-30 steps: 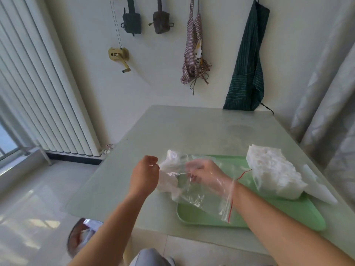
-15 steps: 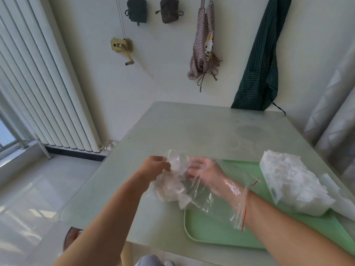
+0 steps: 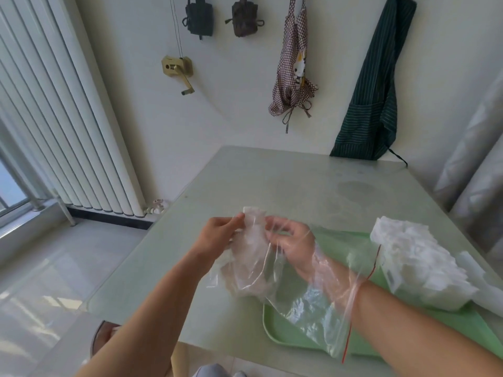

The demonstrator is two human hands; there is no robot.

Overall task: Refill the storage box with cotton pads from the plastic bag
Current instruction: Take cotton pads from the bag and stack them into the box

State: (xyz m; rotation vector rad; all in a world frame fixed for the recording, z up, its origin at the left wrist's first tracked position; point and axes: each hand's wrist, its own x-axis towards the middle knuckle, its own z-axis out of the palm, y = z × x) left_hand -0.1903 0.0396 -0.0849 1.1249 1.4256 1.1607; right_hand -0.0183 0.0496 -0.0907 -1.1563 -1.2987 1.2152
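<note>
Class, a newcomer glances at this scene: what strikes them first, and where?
The eye lands first on the right hand thrust inside a clear plastic bag at the centre, with the left hand pinching the bag's far end from outside. Next comes the heap of white cotton pads on the green tray at the right, then the dark striped apron hanging on the wall behind.

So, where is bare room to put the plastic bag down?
Bare: the far half of the table, between wall and green tray, and the strip left of the tray. Crowded: the tray's right end, with the box of cotton pads, and its left end, where left hand and right hand handle the plastic bag.
</note>
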